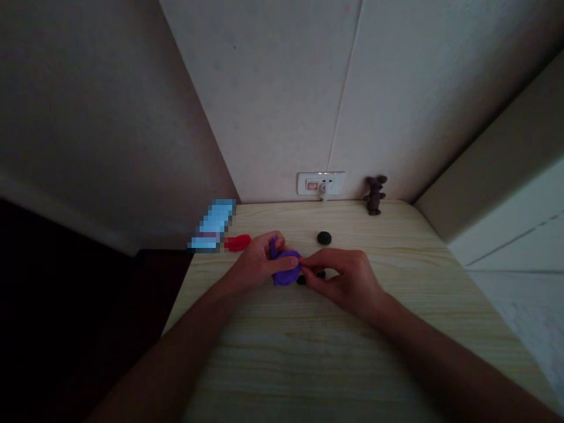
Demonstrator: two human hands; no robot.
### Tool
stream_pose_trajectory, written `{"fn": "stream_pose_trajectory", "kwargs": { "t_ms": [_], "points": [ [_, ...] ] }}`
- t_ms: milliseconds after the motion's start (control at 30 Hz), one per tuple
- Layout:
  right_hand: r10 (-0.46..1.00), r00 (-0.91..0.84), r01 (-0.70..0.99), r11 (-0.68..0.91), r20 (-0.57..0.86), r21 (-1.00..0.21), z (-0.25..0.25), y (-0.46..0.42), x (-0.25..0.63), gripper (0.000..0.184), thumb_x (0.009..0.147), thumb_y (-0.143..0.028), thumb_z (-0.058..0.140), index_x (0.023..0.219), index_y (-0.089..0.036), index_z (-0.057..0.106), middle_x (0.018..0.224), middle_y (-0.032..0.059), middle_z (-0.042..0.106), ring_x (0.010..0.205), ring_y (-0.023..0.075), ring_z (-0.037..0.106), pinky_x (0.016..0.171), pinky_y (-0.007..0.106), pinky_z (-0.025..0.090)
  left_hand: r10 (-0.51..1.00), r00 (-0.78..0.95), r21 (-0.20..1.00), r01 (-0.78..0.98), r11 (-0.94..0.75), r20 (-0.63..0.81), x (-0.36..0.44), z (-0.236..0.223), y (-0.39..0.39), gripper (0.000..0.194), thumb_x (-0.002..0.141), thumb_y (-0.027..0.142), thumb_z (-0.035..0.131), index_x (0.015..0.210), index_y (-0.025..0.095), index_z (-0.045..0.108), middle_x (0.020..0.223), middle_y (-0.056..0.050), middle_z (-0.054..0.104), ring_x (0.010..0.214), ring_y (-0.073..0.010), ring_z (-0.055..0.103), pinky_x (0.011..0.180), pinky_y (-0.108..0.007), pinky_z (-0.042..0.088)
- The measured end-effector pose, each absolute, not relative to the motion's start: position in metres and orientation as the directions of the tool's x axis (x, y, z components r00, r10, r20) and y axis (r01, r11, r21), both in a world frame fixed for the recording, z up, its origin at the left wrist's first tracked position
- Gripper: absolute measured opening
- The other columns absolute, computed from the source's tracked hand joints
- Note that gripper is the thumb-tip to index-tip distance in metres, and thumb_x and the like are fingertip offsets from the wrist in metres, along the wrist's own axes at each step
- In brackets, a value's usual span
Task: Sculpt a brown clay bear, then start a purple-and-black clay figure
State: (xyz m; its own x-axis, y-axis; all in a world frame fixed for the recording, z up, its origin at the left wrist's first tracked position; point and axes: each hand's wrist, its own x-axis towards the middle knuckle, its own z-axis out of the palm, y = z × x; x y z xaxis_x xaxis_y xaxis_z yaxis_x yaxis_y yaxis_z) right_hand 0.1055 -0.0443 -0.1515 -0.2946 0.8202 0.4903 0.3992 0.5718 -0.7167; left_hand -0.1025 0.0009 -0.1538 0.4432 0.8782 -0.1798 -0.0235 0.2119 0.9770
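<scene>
My left hand (259, 261) is closed around a purple piece that looks like modelling clay (286, 277), its thumb lying across the top. The piece has a rounded, flattened body with a narrow strip standing up at its left. My right hand (346, 279) pinches the right edge of this piece between thumb and fingertips. Anything small between those fingertips is too dark to make out. Small black lumps (301, 280) lie on the table, partly hidden by my right fingers. Just beyond my hands rests a round black disc (324, 238).
A red piece (239, 242) lies left of my left hand, beside a phone with a blurred screen (214, 226) at the table's left edge. A dark brown bear-like figure (374, 195) stands at the back right. Behind the wooden table (308, 364), a wall socket (321, 183) holds a plug.
</scene>
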Motion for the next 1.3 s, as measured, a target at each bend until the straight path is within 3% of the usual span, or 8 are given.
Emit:
{"fn": "stream_pose_trajectory", "kwargs": {
  "t_ms": [367, 600, 767, 867, 967, 1067, 1167, 1300],
  "points": [
    [0.944, -0.041, 0.378, 0.317, 0.326, -0.870, -0.160, -0.039, 0.097, 0.005, 0.081, -0.020, 0.074, 0.082, -0.019, 0.079, 0.070, 0.0032, 0.079, 0.060, 0.0164, 0.074, 0.055, 0.024, 0.059, 0.911, 0.386, 0.988, 0.015, 0.153, -0.147, -0.102, -0.152, 0.004, 0.053, 0.068, 0.036, 0.089, 0.078, 0.024, 0.039, 0.073, 0.005, 0.061, 0.062, -0.0108, 0.056, 0.057, -0.022, 0.041],
    [0.945, -0.142, 0.258, 0.324, 0.296, -0.910, -0.164, -0.041, 0.099, 0.013, 0.088, -0.030, 0.076, 0.095, -0.022, 0.083, 0.086, 0.0053, 0.084, 0.071, 0.0185, 0.079, 0.060, 0.025, 0.064, 0.910, 0.390, 0.987, -0.014, 0.159, -0.141, -0.102, -0.152, 0.002, 0.052, 0.069, 0.035, 0.089, 0.079, 0.024, 0.038, 0.074, 0.004, 0.065, 0.062, -0.0115, 0.059, 0.058, -0.023, 0.043],
    [0.891, -0.100, 0.446, 0.439, 0.444, -0.780, -0.155, -0.042, 0.103, 0.005, 0.082, -0.019, 0.075, 0.080, -0.021, 0.079, 0.068, 0.0016, 0.078, 0.058, 0.0155, 0.072, 0.056, 0.025, 0.059, 0.909, 0.403, 0.993, 0.086, 0.081, -0.109, -0.101, -0.152, 0.002, 0.050, 0.070, 0.033, 0.088, 0.078, 0.024, 0.039, 0.074, 0.005, 0.065, 0.061, -0.0111, 0.057, 0.056, -0.023, 0.043],
    [0.841, 0.065, 0.534, 0.425, 0.537, -0.731, -0.153, -0.035, 0.113, 0.006, 0.082, -0.019, 0.074, 0.081, -0.021, 0.079, 0.072, 0.0030, 0.079, 0.061, 0.0170, 0.073, 0.063, 0.030, 0.062, 0.933, 0.350, 0.968, 0.252, -0.007, -0.085, -0.102, -0.152, 0.003, 0.046, 0.070, 0.029, 0.086, 0.077, 0.025, 0.040, 0.074, 0.003, 0.067, 0.063, -0.0127, 0.057, 0.056, -0.024, 0.043],
    [0.870, 0.199, 0.442, 0.331, 0.451, -0.834, -0.157, -0.028, 0.121, 0.011, 0.085, -0.029, 0.077, 0.091, -0.021, 0.082, 0.084, 0.0066, 0.083, 0.070, 0.0204, 0.078, 0.069, 0.034, 0.066, 0.936, 0.340, 0.963, 0.269, -0.002, -0.093, -0.102, -0.154, 0.003, 0.045, 0.071, 0.029, 0.084, 0.079, 0.025, 0.040, 0.088, -0.002, 0.075, 0.070, -0.0164, 0.064, 0.061, -0.027, 0.048],
    [0.946, 0.132, 0.226, 0.262, 0.296, -0.938, -0.165, -0.027, 0.117, 0.027, 0.083, -0.038, 0.083, 0.104, -0.021, 0.081, 0.090, 0.0080, 0.085, 0.075, 0.0221, 0.081, 0.073, 0.035, 0.068, 0.940, 0.338, 0.967, 0.250, -0.052, -0.037, -0.098, -0.159, 0.003, 0.042, 0.071, 0.031, 0.085, 0.078, 0.024, 0.044, 0.109, -0.007, 0.075, 0.085, -0.0196, 0.068, 0.073, -0.031, 0.052],
    [0.975, 0.045, 0.066, 0.213, 0.216, -0.975, -0.170, -0.031, 0.108, 0.029, 0.080, -0.040, 0.088, 0.100, -0.021, 0.079, 0.085, 0.0061, 0.083, 0.072, 0.0204, 0.080, 0.068, 0.031, 0.068, 0.962, 0.268, 0.952, 0.279, -0.129, 0.052, -0.095, -0.165, 0.004, 0.029, 0.077, 0.035, 0.081, 0.082, 0.022, 0.056, 0.102, -0.005, 0.070, 0.088, -0.0207, 0.062, 0.079, -0.033, 0.049],
    [0.952, 0.012, 0.144, 0.302, 0.307, -0.942, -0.168, -0.034, 0.100, 0.015, 0.088, -0.036, 0.082, 0.091, -0.022, 0.081, 0.085, 0.0053, 0.081, 0.074, 0.0182, 0.077, 0.071, 0.029, 0.064, 0.969, 0.204, 0.967, 0.183, -0.176, 0.137, -0.095, -0.166, 0.007, 0.010, 0.089, 0.031, 0.058, 0.090, 0.022, 0.061, 0.103, -0.005, 0.065, 0.102, -0.0234, 0.059, 0.093, -0.035, 0.045]
  ]
}}
